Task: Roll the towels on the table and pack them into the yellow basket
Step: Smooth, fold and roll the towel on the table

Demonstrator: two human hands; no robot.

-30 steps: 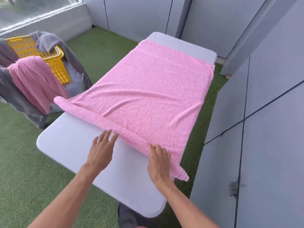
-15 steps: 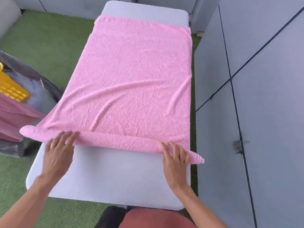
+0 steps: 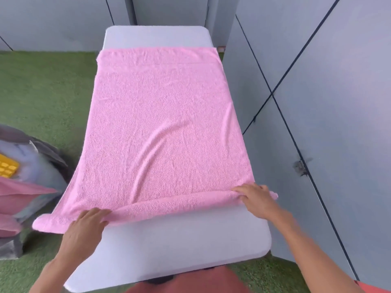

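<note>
Head view, looking down: a pink towel (image 3: 163, 127) lies spread along the white table (image 3: 179, 244), its near edge wound into a low roll. Left hand (image 3: 84, 229) presses flat on the roll at seven o'clock, fingers together and extended over the cloth. Right hand (image 3: 257, 198) lies on it at four o'clock, fingers slightly splayed, palm down. No label or writing readable on the towel. At nine o'clock, only a corner of the yellow basket (image 3: 7, 167) peeks out, draped in grey cloth (image 3: 42, 163) and another pink towel (image 3: 19, 195), all cut off by the frame edge. The roll's left tip overhangs the table.
</note>
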